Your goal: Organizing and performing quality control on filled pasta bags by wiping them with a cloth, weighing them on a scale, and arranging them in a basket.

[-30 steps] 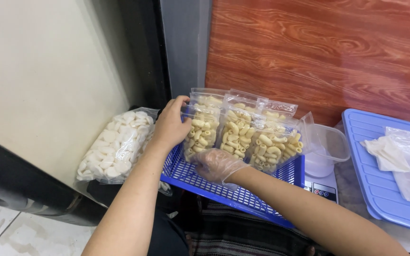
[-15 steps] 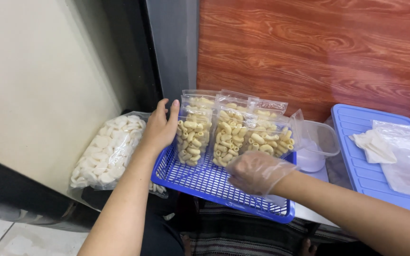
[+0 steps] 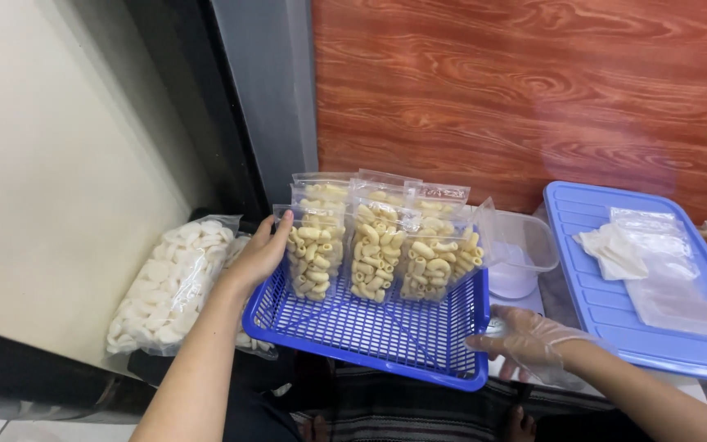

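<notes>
Now: both hands on the pasta basket.

I have my bare left hand (image 3: pixel 262 254) spread flat against the basket's (image 3: pixel 370 331) left side and the leftmost pouch (image 3: pixel 314 252), gripping nothing; my gloved right hand (image 3: pixel 533 340) lies loosely open at the right front corner. I judge this as steadying the basket; any next move calls for even pressure so the pouches stay upright. They are clear, full of pale elbow macaroni, standing in rows at the back of the blue mesh basket on my lap.
</notes>
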